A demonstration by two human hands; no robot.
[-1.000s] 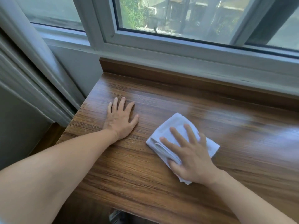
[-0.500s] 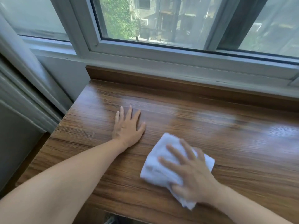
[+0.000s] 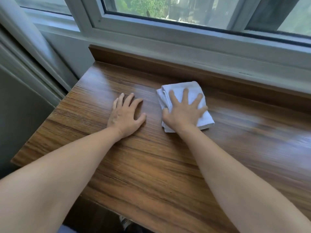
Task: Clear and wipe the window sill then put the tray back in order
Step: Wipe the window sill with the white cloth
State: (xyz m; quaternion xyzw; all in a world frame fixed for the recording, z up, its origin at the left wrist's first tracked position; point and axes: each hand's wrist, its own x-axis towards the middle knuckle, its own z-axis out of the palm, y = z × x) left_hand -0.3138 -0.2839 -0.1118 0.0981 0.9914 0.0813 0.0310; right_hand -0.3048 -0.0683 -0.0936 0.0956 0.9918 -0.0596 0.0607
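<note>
A wide wooden window sill [image 3: 151, 165] fills the view, with a glossy sheen on its right part. A folded white cloth [image 3: 180, 89] lies on it near the raised wooden back strip. My right hand [image 3: 183, 111] presses flat on the cloth with its fingers spread. To its left, my left hand [image 3: 126, 115] rests flat on the bare wood, fingers straight and slightly apart. No tray is in view.
The white window frame [image 3: 185, 39] runs along the back behind a low wooden upstand [image 3: 151, 63]. A grey wall and frame post [image 3: 33, 47] close off the left end of the sill. The sill's left edge [image 3: 42, 123] and front edge drop to the floor.
My right hand has pushed the cloth away from me, from the sill's middle toward the back strip. My left hand stays flat on the wood. The camera has shifted.
</note>
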